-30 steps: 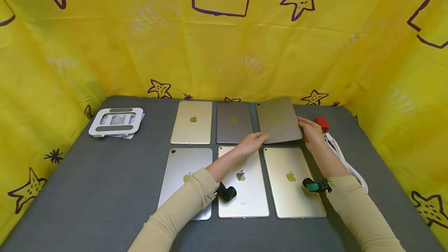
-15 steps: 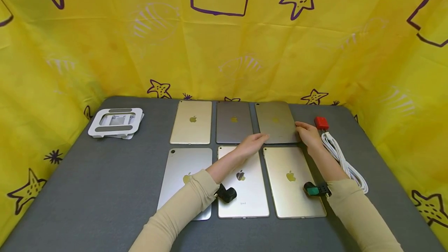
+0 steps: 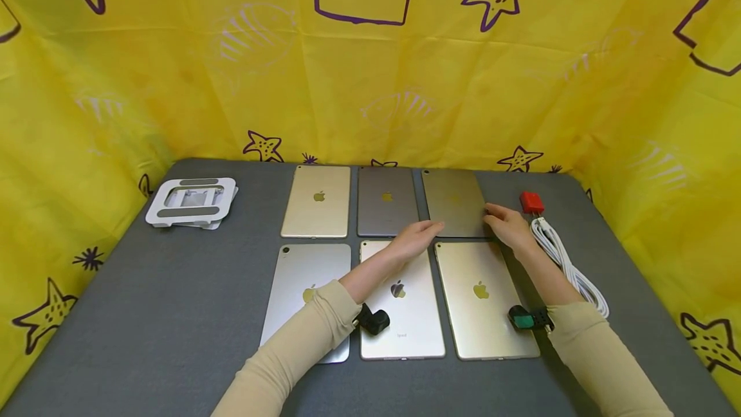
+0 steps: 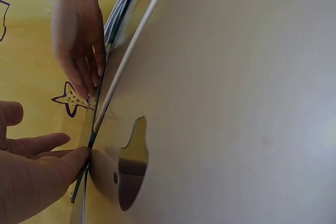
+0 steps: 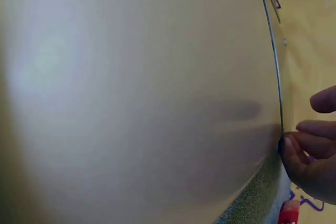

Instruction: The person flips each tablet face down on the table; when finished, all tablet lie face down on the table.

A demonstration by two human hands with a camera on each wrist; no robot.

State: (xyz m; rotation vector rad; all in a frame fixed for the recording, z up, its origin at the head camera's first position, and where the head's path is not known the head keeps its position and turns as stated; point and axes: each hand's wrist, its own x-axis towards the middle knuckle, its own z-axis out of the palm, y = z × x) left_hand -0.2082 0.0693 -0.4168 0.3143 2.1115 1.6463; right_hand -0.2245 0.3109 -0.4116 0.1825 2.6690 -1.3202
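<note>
A dark grey tablet (image 3: 454, 198) lies back-up at the right end of the far row. My left hand (image 3: 413, 240) has its fingertips at the near-left corner of it, the thumb standing apart in the left wrist view. At the tablet's near-right corner, the fingers of my right hand (image 3: 509, 227) touch the edge; the right wrist view shows that thumb apart too. Under my left forearm lies a silver tablet (image 3: 399, 320) with a mirror-like logo. A gold tablet (image 3: 480, 320) is next to it, below my right wrist.
Two more tablets fill the far row, one gold (image 3: 317, 217) and one dark (image 3: 384, 211). A silver tablet (image 3: 301, 269) lies at front left, partly under my sleeve. White folding stand (image 3: 191, 201) at far left; red charger (image 3: 531, 203) and coiled white cable (image 3: 564, 262) at right.
The dark grey tablet, earlier tilted with its right side raised, has come down flat in the row. My right hand has moved down and slightly left; my left hand has hardly moved.
</note>
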